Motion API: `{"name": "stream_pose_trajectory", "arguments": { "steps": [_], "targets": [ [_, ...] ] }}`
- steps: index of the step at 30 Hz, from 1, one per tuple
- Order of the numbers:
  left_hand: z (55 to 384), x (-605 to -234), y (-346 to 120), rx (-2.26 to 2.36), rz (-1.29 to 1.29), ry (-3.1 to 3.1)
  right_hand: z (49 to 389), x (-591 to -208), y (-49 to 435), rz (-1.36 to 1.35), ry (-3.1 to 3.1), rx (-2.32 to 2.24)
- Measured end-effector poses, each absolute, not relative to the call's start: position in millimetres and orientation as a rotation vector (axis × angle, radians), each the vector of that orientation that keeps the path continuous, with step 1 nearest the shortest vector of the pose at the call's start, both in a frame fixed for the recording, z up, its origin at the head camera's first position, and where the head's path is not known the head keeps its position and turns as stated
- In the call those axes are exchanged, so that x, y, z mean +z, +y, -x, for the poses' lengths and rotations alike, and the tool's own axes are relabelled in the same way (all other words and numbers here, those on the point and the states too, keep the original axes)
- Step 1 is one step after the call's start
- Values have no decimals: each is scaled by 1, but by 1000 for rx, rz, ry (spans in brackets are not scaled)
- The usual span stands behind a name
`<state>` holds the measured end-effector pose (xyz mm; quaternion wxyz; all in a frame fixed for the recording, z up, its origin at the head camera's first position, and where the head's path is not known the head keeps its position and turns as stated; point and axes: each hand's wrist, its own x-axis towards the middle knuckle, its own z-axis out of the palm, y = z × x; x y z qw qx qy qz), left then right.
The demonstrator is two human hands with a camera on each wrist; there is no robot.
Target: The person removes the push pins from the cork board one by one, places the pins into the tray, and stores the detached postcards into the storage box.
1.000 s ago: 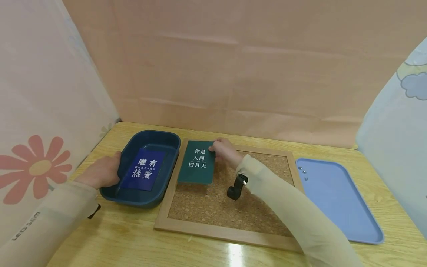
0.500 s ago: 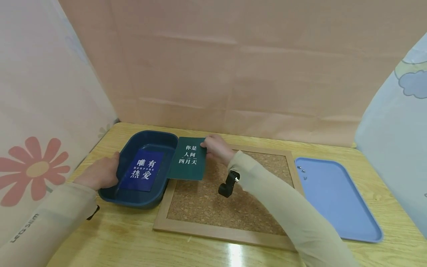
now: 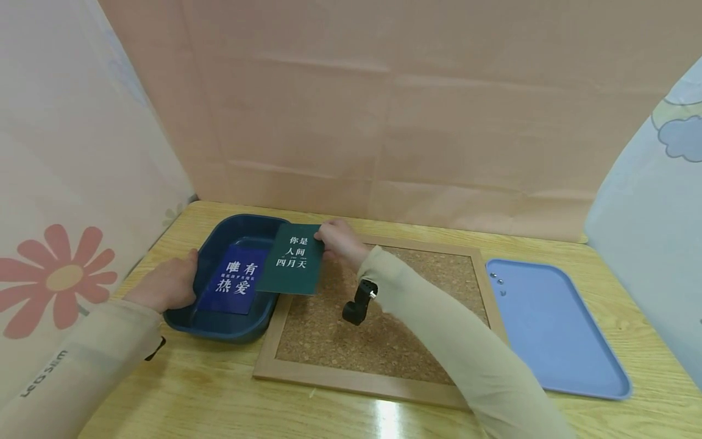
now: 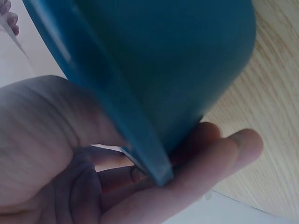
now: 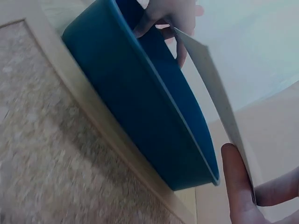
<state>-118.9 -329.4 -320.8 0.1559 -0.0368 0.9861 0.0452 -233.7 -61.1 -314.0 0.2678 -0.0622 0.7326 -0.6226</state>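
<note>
A dark green card with white Chinese characters is held slightly tilted above the right rim of a dark blue plastic basin. My right hand pinches the card by its upper right edge, and the right wrist view shows fingers on both faces of it. Inside the basin lies a purple-blue card with white characters, partly covered by the green one. At the basin's left side, my left hand grips the rim. In the left wrist view the thumb and fingers wrap the basin's edge.
A wood-framed cork board lies right of the basin, under my right forearm. Farther right is a light blue tray with several small shiny metal pieces near its upper left corner. Paper hangs behind the wooden table.
My right hand has moved left with the green card, from above the cork board to over the basin's right part. The left hand stays on the basin rim.
</note>
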Motion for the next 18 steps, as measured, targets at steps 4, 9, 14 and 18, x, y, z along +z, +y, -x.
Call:
{"name": "stream_pose_trajectory", "arguments": {
  "steps": [4, 9, 14, 18],
  "targets": [
    [118, -319, -329, 116, 109, 2820, 232, -313, -68, 164, 2007, -1674],
    [117, -318, -328, 114, 112, 2823, 232, -312, -77, 154, 2056, -1637],
    [117, -317, -327, 123, 108, 2833, 232, -314, -84, 153, 2057, -1641],
    [118, -317, -325, 129, 104, 2841, 232, -314, -89, 158, 2054, -1648]
  ]
}}
